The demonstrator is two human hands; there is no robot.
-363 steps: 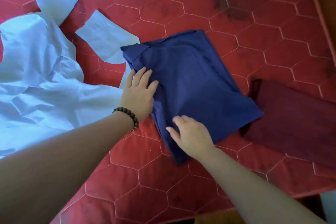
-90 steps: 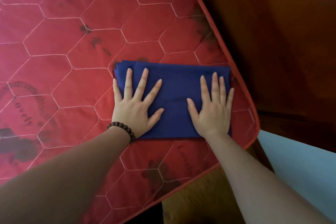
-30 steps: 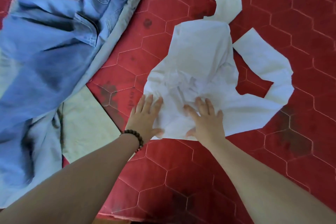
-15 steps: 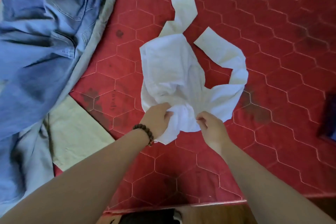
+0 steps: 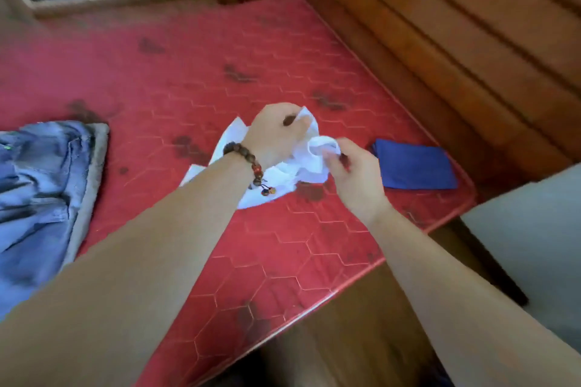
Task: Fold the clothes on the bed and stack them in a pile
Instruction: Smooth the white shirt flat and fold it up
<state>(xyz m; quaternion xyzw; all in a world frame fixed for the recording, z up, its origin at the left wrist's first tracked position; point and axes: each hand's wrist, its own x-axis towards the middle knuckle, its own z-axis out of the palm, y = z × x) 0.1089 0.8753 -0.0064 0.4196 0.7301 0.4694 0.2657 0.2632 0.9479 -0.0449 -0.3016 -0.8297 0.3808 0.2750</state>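
The quilted red mattress (image 5: 283,261) looked matt and stained; beside it, the ribbed wooden headboard (image 5: 456,41) shone faintly.

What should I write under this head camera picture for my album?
Both hands, left hand and right hand, lift a crumpled white shirt off the red mattress, beside a folded blue garment.

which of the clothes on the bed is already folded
The dark blue garment by the headboard, a flat rectangle. The white shirt is bunched in both hands; the jeans lie rumpled.

left hand (image 5: 274,132): fist, fingers curled, gripping, beaded wrist; right hand (image 5: 352,173): pinching, fingers curled; forearms outstretched
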